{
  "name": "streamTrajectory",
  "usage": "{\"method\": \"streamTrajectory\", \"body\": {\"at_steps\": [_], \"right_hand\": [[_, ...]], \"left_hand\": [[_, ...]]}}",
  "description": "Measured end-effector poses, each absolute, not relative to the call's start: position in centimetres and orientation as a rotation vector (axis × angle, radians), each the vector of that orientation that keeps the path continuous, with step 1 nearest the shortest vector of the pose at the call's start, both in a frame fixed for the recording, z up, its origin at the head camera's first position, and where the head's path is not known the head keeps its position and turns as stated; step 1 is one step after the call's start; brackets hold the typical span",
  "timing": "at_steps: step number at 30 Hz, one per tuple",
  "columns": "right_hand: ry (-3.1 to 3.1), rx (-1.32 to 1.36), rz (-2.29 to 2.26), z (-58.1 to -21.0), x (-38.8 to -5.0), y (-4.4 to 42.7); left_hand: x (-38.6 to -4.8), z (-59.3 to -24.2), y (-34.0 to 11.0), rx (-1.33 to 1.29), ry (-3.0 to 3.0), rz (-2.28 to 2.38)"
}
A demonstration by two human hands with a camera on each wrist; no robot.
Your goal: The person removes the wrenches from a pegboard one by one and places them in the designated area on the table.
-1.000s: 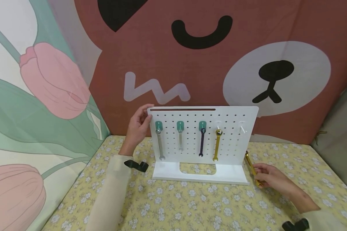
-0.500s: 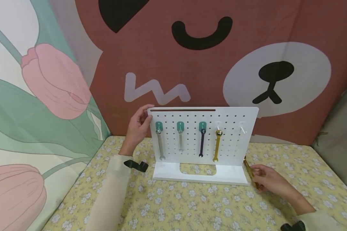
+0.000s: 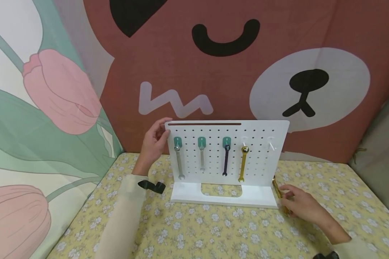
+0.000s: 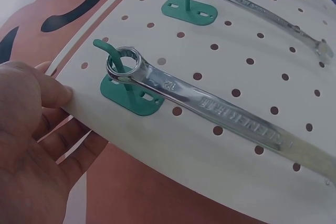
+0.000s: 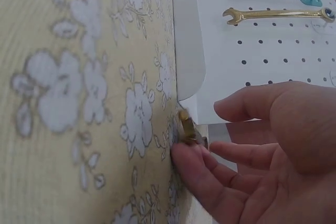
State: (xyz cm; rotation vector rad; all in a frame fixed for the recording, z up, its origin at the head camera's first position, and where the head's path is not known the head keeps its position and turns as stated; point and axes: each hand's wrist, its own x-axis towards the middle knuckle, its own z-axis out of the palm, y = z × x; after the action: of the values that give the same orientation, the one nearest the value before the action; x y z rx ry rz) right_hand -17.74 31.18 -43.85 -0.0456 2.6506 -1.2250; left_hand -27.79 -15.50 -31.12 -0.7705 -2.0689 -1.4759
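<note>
My left hand grips the upper left corner of a white pegboard, thumb in front and fingers behind. In the left wrist view a silver combination wrench hangs by its ring on a green hook beside that hand. At the pegboard's right side, a loose gold wrench lies low and slanted beside the base. My right hand is over its near end. In the right wrist view the fingertips touch this wrench, seen nearly end-on, while the thumb stands apart from it.
A smaller silver wrench, a dark blue wrench and another gold wrench hang on the board. The rightmost clear hook bears nothing. A flowered cloth covers the table; a printed curtain hangs behind.
My right hand has moved left along the loose gold wrench, which has shifted slightly left and down beside the base. The left hand stays on the pegboard's corner.
</note>
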Motion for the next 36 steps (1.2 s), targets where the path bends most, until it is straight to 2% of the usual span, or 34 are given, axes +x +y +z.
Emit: {"method": "streamTrajectory", "body": {"at_steps": [15,20,29,36], "right_hand": [[2.867,-0.177,-1.176,-43.8,-17.0,29.7],[2.847,-0.248,-1.343,-43.0,-17.0,28.2],[2.831,-0.474,-1.507,-41.8,-18.0,25.5],[2.919,-0.512,-1.425,-41.7,-18.8,23.7]], "left_hand": [[-27.7,-31.2,-15.4,-0.759,-2.058,-1.445],[-29.5,-32.6,-15.9,-0.741,-2.062,-1.445],[-30.4,-33.2,-16.4,-0.736,-2.054,-1.425],[-30.1,-33.1,-16.4,-0.724,-2.112,-1.338]]}}
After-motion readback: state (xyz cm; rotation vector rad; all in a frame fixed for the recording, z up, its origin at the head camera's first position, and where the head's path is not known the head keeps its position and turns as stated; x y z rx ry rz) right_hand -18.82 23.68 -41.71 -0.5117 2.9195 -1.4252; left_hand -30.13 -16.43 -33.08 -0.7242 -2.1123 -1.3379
